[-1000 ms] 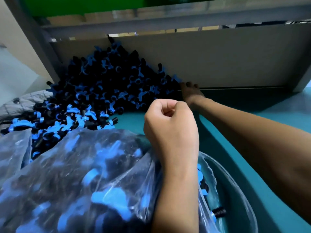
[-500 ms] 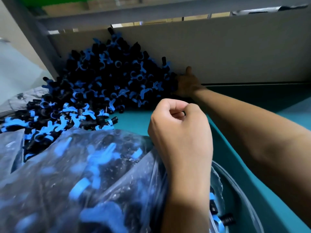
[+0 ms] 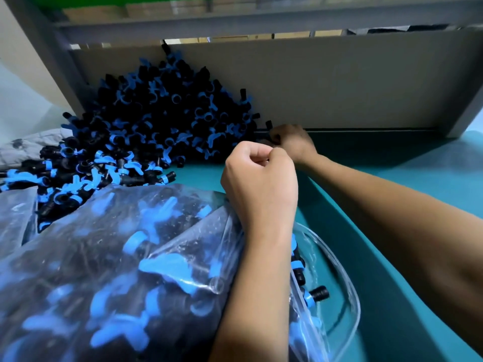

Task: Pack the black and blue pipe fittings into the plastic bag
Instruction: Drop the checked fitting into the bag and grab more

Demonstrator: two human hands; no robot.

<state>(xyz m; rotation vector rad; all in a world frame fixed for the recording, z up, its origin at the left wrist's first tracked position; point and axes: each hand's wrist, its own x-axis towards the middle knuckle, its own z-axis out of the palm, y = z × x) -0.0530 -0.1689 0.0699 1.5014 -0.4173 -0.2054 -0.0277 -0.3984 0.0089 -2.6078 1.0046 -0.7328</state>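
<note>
**Fittings heaped at the back, one hand at the bag, one at the heap**

At the far left a grey cloth (image 3: 28, 148) lies on the edge of the scene, partly under the spread of loose fittings. The heap (image 3: 162, 121) of black and blue fittings fills the left and middle of the teal table (image 3: 392, 163), banked up against a grey board (image 3: 352, 82) that stands along the back. The heap is highest against the board and thins out toward the near left, where single fittings lie flat on the table.

In front of the heap, a filled bag (image 3: 109, 270) takes up the lower left; black and blue fittings show through its clear plastic. A second piece of clear plastic (image 3: 15, 215) sits at the left edge, just beside it.

The left hand (image 3: 261, 178) is curled into a fist above the bag's upper right edge, thumb pressed to the bent fingers. It appears to pinch the plastic, though the grip itself is hidden by the knuckles. Right of that forearm the open bag (image 3: 345, 291) gapes, with a few fittings (image 3: 317, 295) lying inside it.

Farther back, the right hand (image 3: 292, 142) reaches to the right foot of the heap, close to the board. Its fingers are bent around dark fittings there; how many it holds cannot be told. The right forearm runs across the table to the lower right corner.
</note>
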